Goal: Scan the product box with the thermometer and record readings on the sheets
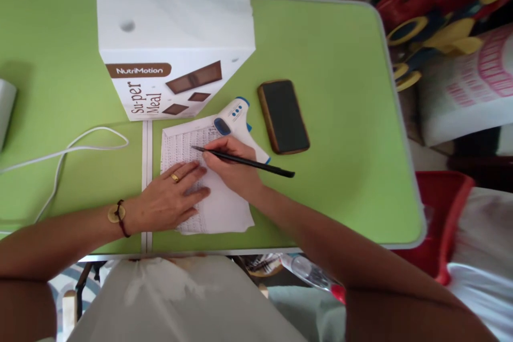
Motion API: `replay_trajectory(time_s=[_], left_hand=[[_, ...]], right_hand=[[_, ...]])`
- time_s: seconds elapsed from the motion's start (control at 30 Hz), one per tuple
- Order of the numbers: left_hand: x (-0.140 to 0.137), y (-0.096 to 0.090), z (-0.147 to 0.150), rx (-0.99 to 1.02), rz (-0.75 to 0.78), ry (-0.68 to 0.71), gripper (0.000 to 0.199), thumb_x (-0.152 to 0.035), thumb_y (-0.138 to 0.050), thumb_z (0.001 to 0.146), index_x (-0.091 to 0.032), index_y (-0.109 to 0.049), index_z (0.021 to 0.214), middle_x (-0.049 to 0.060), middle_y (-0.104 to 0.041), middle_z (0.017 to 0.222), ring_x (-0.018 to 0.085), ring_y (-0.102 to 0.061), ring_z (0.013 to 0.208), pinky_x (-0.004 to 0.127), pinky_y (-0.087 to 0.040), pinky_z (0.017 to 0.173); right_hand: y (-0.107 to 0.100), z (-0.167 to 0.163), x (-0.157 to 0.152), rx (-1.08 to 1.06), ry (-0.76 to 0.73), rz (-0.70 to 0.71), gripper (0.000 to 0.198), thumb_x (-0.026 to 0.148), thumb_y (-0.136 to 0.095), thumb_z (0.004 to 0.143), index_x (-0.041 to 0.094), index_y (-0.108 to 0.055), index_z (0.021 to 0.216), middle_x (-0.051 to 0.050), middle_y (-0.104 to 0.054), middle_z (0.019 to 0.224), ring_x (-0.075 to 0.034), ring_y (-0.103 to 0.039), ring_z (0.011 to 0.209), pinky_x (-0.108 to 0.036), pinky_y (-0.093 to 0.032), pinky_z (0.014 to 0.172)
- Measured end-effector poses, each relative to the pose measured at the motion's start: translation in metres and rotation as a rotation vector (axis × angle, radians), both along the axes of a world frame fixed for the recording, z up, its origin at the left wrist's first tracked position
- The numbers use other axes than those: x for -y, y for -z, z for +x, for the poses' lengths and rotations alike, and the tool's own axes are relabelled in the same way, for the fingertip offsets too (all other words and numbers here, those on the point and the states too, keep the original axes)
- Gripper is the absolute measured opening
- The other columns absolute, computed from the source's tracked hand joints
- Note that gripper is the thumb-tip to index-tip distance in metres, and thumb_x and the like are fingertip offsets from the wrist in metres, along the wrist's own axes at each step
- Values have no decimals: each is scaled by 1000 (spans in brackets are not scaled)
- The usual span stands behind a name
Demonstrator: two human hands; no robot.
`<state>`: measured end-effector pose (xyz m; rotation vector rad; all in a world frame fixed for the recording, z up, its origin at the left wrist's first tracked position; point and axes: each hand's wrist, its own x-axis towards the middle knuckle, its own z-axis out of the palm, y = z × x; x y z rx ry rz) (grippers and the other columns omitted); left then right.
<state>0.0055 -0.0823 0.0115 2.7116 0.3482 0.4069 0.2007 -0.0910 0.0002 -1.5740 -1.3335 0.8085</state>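
Observation:
A sheet of paper (228,208) with rows of small handwriting lies on the green table. My right hand (236,165) grips a black pen (256,162), its tip over the written rows near the top of the sheet. Flat across the lower left of the paper rests my left hand (172,195), fingers spread, a ring on one of them. A white and blue handheld infrared thermometer (236,120) lies at the paper's top right corner, partly behind my right hand. Right of it is a dark phone (284,116) in a brown case.
A large white NutriMotion box (176,16) stands just beyond the paper. On the left, a white cable (86,147) loops over the green table (344,64), near a white object (6,109) at the edge. Beyond the right side are a red bin (444,214) and yellow-handled scissors (409,29).

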Motion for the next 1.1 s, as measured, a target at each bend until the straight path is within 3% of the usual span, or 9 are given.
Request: replay_trajectory(time_s=[0.1,0.23,0.37,0.5,0.8,1.1], left_hand=[[4,-4,-2,-49,24,-21,33,-29,-63,91,-9,-61,118,25,-46,138,44,-43,131,59,-41,108],[13,-8,0,-102,101,-82,30,-31,-64,92,-10,-61,113,25,-51,133,44,-47,128,60,-44,103],[21,-7,2,-155,153,-107,49,-37,-73,85,-11,-57,123,25,-50,136,45,-46,129,60,-43,104],[20,-5,3,-186,141,-108,62,-47,-73,84,-10,-53,131,22,-49,138,43,-45,129,58,-41,107],[16,-1,3,-163,101,-120,62,-47,-73,84,-12,-54,131,19,-49,137,40,-42,130,60,-31,113],[16,-2,3,-156,91,-114,61,-47,-73,84,-12,-55,130,18,-49,136,39,-42,129,60,-32,112]], right_hand=[[-3,-7,-5,-53,35,-25,6,26,-59,72,21,-57,71,2,-59,65,-13,-54,60,-28,-49,58],[-1,-18,-6,-120,95,58,4,25,-55,74,22,-57,74,2,-58,65,-13,-53,58,-27,-48,55],[2,-22,-1,-121,108,136,6,24,-55,74,22,-59,78,2,-61,68,-13,-56,59,-26,-49,56],[3,-22,1,-53,98,131,5,23,-56,72,22,-59,76,4,-60,62,-11,-53,53,-24,-46,51],[12,-20,0,95,3,268,8,19,-54,79,23,-56,72,5,-58,61,-11,-55,54,-24,-48,52],[13,-20,0,126,5,285,9,17,-55,79,23,-56,72,5,-59,63,-11,-56,56,-24,-47,53]])
